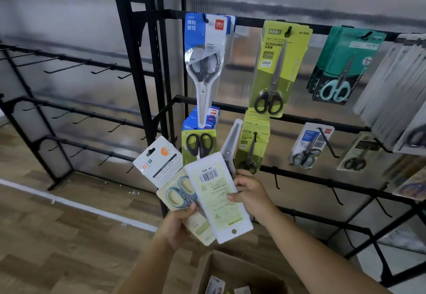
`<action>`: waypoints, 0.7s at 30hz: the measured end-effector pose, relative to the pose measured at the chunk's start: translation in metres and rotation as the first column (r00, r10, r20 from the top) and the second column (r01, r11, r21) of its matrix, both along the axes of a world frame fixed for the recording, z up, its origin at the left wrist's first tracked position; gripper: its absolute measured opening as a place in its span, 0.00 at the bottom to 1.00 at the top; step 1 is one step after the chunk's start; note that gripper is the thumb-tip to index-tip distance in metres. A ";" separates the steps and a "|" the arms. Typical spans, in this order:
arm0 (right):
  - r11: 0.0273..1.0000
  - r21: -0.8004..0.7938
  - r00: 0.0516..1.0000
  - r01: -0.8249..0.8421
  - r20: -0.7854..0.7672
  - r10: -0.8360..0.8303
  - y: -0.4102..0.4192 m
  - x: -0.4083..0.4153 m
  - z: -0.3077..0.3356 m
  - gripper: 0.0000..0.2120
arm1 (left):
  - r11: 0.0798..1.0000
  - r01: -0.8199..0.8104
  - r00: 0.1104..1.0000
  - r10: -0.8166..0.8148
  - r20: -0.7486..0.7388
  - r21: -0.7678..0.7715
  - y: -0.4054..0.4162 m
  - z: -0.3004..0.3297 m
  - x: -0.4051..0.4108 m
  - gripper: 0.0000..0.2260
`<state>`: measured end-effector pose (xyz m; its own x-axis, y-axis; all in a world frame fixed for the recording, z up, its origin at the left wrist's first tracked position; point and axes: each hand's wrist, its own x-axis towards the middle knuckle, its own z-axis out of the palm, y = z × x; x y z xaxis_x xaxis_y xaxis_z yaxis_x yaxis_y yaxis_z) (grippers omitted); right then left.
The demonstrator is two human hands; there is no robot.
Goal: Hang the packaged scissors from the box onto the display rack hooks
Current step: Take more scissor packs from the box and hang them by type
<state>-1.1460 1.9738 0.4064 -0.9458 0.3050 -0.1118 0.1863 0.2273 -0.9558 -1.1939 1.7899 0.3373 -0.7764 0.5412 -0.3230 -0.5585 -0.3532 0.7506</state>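
Observation:
My left hand (178,221) grips a fan of several scissor packs: a white-backed pack (159,163), a pack with blue and cream handles (178,193), and a green one with black handles (199,146). My right hand (250,193) pinches an upside-down pale green pack (219,198) showing its barcode back. Behind it a grey-tipped pack (230,146) sticks up. On the black display rack (299,118) hang a blue-and-white pack (205,63), green packs (280,67) and teal packs (343,67). The cardboard box (232,263) sits open below my arms.
To the left stands a second black rack (76,63) with bare hooks. Bare hooks (335,195) also line the lower right bars. More hung packs (309,146) and grey packs (391,81) fill the right side. Wooden floor with a white strip (76,205) lies below.

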 end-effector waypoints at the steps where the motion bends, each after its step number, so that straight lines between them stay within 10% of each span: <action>1: 0.999 -0.048 1.000 0.009 0.005 -0.009 0.002 0.001 0.000 0.13 | 1.000 0.012 1.000 -0.012 0.004 -0.022 -0.003 -0.001 0.001 0.21; 14: 0.996 0.067 0.997 -0.065 0.051 0.062 -0.004 0.008 0.010 0.09 | 0.959 0.252 0.964 -0.261 -0.052 -0.132 -0.020 -0.001 -0.002 0.22; 21: 0.997 0.045 0.997 -0.068 -0.026 0.069 -0.015 -0.001 0.032 0.13 | 0.989 0.110 0.975 -0.126 -0.181 -0.097 -0.008 0.029 -0.005 0.15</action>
<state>-1.1473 1.9588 0.4379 -0.9672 0.2431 -0.0735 0.1427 0.2810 -0.9491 -1.1986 1.7819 0.3667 -0.7595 0.6093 -0.2279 -0.4398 -0.2228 0.8700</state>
